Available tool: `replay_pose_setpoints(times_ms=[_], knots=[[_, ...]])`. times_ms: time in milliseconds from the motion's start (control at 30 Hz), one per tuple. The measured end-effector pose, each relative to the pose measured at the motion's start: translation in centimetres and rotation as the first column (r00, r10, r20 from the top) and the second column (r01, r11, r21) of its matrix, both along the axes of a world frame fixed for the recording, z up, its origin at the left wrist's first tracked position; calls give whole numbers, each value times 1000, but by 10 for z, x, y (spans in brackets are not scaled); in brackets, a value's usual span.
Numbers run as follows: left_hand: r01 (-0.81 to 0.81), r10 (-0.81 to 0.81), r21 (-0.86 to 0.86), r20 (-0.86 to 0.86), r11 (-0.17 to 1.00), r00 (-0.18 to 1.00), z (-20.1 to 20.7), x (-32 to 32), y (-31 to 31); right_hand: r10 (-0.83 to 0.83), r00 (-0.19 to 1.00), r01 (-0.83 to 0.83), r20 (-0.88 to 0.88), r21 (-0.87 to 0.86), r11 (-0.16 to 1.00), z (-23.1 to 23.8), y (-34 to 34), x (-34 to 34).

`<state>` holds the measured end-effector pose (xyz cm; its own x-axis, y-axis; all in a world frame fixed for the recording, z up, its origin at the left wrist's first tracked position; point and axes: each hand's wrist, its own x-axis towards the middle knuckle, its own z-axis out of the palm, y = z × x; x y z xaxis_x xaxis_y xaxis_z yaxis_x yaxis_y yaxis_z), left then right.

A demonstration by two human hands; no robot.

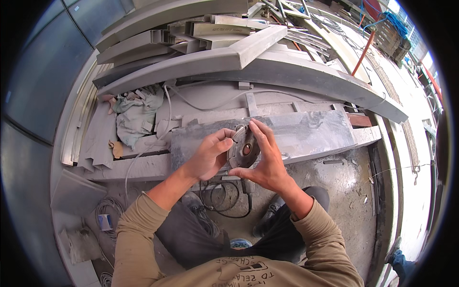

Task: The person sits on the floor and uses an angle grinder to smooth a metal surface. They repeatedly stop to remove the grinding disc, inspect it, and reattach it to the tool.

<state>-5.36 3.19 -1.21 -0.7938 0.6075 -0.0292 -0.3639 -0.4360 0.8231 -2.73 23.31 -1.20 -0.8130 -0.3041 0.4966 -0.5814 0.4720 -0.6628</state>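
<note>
Between both hands sits a grey disc (244,150); left hand (208,158) and right hand (267,162) grasp its edges.

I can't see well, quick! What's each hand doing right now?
Left hand: fingers pinched on the edge of the round cutting disc.
Right hand: closed around the same disc, gripping its rim.

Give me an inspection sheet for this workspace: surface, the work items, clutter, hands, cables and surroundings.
Surface: dusty grey stone slab lying across pale beams.
Work items: round grey disc with a brownish centre hole, held above the slab.
Clutter: crumpled greenish rag; stacked metal channels.
Hands: left hand pinches the disc's left edge; right hand grips its right side, fingers spread.
Cables: black cable looped on the floor; thin white cord across the beams.
Surroundings: dusty concrete floor; orange pole; another person's shoe at lower right.
</note>
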Motion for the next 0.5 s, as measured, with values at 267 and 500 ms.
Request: replay_pose_setpoints(times_ms=[267,500], knots=[[14,-16,58,44,998,999,2,1,-1,12,1000,-13,-23,-4,1000,-2,-2,0],[-9,8,35,40,999,999,2,2,-2,35,997,-37,-63,-25,999,1,0,-1]])
